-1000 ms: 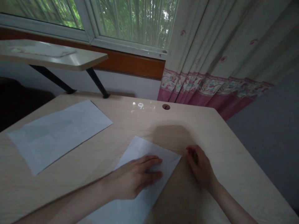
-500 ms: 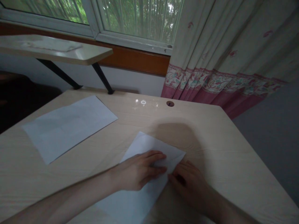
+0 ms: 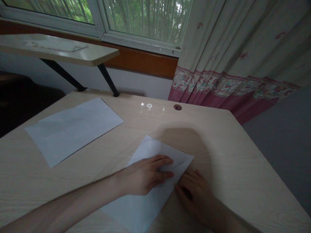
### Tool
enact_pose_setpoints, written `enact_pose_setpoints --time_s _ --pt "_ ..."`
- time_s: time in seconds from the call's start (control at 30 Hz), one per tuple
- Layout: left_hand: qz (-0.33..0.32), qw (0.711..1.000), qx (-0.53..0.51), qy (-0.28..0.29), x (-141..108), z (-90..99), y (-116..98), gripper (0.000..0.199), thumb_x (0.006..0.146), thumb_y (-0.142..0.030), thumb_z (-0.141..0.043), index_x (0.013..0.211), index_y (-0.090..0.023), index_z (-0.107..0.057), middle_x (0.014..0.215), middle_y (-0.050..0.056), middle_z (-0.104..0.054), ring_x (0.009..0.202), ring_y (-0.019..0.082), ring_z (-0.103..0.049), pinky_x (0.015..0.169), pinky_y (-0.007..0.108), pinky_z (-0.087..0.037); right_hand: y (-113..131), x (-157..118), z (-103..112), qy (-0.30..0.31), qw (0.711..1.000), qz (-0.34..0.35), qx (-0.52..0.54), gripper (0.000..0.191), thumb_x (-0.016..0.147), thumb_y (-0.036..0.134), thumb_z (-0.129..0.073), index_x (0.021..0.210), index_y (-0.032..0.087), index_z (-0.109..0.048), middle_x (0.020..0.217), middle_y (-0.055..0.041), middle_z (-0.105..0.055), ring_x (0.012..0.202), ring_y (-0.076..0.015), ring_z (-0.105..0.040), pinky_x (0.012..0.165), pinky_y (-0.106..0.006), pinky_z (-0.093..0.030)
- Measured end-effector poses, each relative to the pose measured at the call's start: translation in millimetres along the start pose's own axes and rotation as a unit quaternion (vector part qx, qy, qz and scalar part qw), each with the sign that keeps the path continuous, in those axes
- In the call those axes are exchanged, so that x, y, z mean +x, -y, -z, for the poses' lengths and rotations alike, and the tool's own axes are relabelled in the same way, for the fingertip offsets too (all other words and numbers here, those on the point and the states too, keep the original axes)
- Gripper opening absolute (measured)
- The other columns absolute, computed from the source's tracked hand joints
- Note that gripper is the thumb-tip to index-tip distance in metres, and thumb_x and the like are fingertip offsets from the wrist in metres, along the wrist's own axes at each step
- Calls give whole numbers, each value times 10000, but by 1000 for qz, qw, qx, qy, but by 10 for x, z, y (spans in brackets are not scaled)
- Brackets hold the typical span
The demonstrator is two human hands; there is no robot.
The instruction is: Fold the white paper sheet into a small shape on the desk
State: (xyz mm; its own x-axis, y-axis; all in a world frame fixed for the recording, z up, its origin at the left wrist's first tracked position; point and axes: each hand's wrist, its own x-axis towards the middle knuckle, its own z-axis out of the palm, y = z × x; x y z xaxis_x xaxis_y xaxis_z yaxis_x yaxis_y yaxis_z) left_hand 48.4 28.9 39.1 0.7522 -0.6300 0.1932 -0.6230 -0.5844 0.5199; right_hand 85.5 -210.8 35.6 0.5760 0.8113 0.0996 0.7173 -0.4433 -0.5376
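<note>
A white sheet of paper (image 3: 148,207) lies slantwise on the wooden table, with a crease near its right corner. My left hand (image 3: 148,174) rests flat on it, fingers apart and pointing right, holding nothing. At the sheet's right edge is my right hand (image 3: 194,194), its thumb and fingers curled together against the paper's edge. Whether it pinches the edge is hard to make out in the shade.
Another white sheet (image 3: 75,129) lies at the table's left. Behind it, a raised shelf (image 3: 89,60) stands on black legs. A round cable hole (image 3: 177,107) is near the back edge, below a window and beside a curtain (image 3: 218,87).
My right hand's fingers have shifted slightly along the paper's right edge. My left hand stays on the sheet. The whole view has moved very slightly.
</note>
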Motion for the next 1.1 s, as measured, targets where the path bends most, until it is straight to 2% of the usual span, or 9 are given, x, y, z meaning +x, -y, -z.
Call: enact_pose_setpoints --time_s 0.13,0.3,0.4,0.7,1.1 --pt "7 1000 -8 -12 -8 -8 -1 364 916 -163 -538 1271 -203 -608 1419 125 -479 1304 300 -443 1031 436 -454 -15 -7 -8 -11 999 28 -29 142 915 164 -516 811 224 -591 815 -1 -673 809 -193 -608 779 -348 -401" --pt "-2 1000 -11 -15 -18 -33 15 369 914 -157 -536 1274 -196 -605 1424 132 -471 1307 303 -440 1040 447 -444 -25 16 -3 -37 980 133 -143 214 933 146 -454 802 190 -617 726 -24 -662 717 -206 -617 756 -370 -414" --pt "-2 1000 -8 -11 -20 -30 15 370 919 -152 -520 1278 -187 -600 1430 132 -463 1317 300 -428 1052 442 -434 -17 24 -6 -29 971 156 -181 263 933 127 -423 763 187 -615 665 -19 -647 629 -194 -605 697 -360 -415" --pt "12 1000 5 14 -17 -20 6 372 918 -175 -531 1283 -181 -603 1440 139 -445 1323 310 -413 1070 438 -416 -127 30 12 -28 977 116 -179 295 934 151 -437 694 209 -599 604 -5 -630 540 -164 -593 595 -309 -383" --pt "6 1000 -1 7 -34 -37 21 391 903 -158 -547 1291 -182 -593 1460 130 -427 1340 306 -396 1083 433 -407 -429 186 208 -49 976 53 -204 397 948 195 -368 628 196 -603 554 -13 -614 487 -140 -570 522 -286 -320"
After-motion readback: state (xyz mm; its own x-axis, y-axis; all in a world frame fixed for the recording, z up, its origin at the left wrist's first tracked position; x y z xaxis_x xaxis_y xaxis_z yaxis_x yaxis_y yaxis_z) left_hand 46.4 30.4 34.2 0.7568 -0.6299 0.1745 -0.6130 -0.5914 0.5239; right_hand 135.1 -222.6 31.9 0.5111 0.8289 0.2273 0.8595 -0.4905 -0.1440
